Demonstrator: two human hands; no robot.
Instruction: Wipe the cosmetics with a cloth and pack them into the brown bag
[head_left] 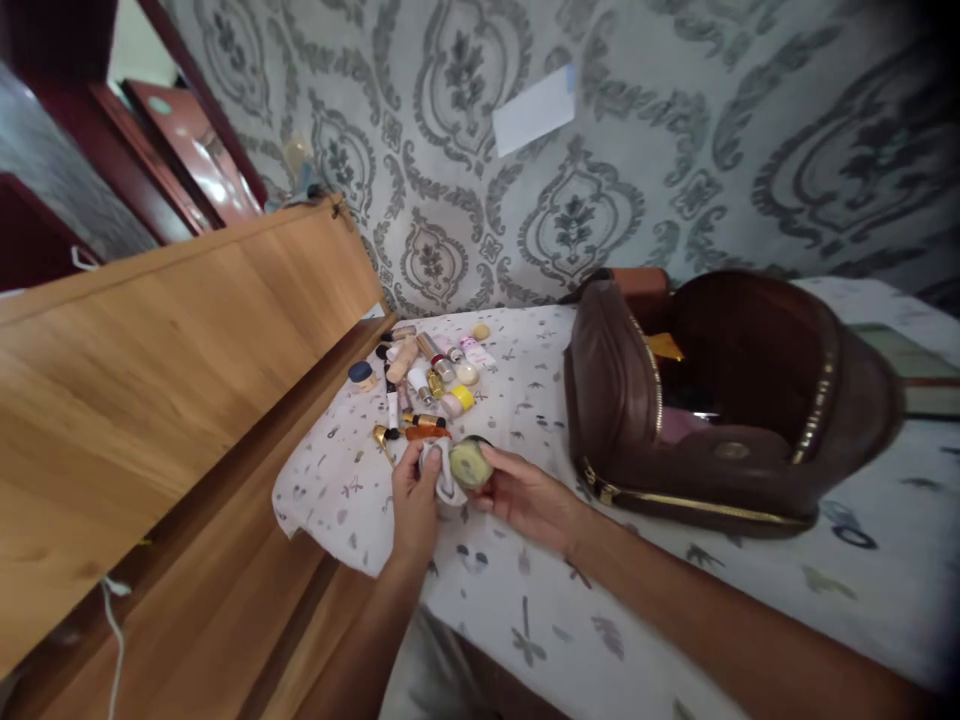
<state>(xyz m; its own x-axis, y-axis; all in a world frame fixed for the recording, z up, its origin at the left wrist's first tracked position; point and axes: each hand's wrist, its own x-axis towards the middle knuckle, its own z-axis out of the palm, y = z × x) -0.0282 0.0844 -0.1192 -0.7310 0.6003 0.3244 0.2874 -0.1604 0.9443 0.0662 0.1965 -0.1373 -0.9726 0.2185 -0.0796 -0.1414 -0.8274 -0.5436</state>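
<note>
My right hand (517,490) is closed round a small round jar (470,465) with a yellow-green face turned toward me. A white cloth (448,485) is gripped in my left hand (416,490) and touches the jar's left side. Both hands are held together over the near part of the patterned sheet. Just beyond them lies a loose group of cosmetics: an orange tube (426,433), a black-and-gold bottle (424,420), a yellow-capped jar (459,399), and several other tubes and bottles. A jar with a dark blue lid (361,374) stands at the group's left.
To the right sits a brown leather bag (690,490), unzipped, with items inside. A wooden board (187,330) rises along the left side. The white patterned sheet (517,610) covers the surface, and a wallpapered wall (480,200) stands behind.
</note>
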